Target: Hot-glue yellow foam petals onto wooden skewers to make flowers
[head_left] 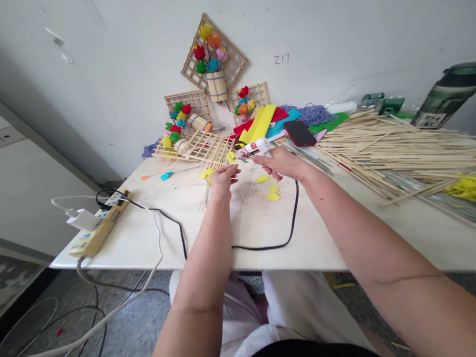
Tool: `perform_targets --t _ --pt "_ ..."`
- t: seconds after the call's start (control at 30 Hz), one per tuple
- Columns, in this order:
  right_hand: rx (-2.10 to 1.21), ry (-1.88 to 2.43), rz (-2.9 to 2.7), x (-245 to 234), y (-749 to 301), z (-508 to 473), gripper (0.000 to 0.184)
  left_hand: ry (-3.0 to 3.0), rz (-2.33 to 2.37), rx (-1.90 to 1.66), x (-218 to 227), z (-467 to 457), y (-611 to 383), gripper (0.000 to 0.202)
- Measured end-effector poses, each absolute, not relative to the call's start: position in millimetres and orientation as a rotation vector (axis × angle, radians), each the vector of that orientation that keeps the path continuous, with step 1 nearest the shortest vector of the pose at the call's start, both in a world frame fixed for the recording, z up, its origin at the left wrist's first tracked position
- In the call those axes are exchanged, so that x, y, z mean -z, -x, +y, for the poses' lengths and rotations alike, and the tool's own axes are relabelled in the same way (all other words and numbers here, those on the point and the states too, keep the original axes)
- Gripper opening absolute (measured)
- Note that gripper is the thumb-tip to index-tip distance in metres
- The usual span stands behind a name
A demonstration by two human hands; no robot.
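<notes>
Gluing stage under way: right hand [282, 162] gripping glue gun [260, 146], left hand [222, 178] pinching small flower piece [242, 154] at nozzle above table [150, 240]; finished lattice frames [214, 61] against wall, loose yellow hearts [272, 193] and stick pile [394, 152] unused.

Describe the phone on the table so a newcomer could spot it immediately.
Start at the white table, then the big heap of wooden sticks on its right side. At the heap's far left end lies the phone, a dark slab with a red edge, flat and glossy, unlike the felt sheets beside it.
</notes>
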State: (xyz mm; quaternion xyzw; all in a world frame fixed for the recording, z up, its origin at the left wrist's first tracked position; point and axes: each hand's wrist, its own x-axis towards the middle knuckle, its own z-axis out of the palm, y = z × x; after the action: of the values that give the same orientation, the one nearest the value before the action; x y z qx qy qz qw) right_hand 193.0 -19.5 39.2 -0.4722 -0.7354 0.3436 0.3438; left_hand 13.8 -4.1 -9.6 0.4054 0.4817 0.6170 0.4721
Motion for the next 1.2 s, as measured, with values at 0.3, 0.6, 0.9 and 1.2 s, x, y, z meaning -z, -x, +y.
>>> perform_targets --t 0.3,0.6,0.9,1.2 --pt "-0.897 1.244 -1.92 -43.4 -191.6 -23.0 0.044 -0.985 1.19 -1.513 9.4 -3.8 -13.8 0.026" --pt "-0.924 1.236 -1.923 -42.3 -190.3 -23.5 0.043 -0.994 1.169 -1.512 10.3 -3.2 -13.8 0.026" --pt "-0.867 1.259 -1.933 -46.3 -186.5 -27.4 0.037 -1.011 1.201 -1.518 9.1 -4.3 -15.3 0.026" --pt "-0.831 1.261 -1.937 -46.2 -183.8 -29.1 0.036 -1.007 1.196 -1.531 8.1 -6.4 -17.2 0.022"
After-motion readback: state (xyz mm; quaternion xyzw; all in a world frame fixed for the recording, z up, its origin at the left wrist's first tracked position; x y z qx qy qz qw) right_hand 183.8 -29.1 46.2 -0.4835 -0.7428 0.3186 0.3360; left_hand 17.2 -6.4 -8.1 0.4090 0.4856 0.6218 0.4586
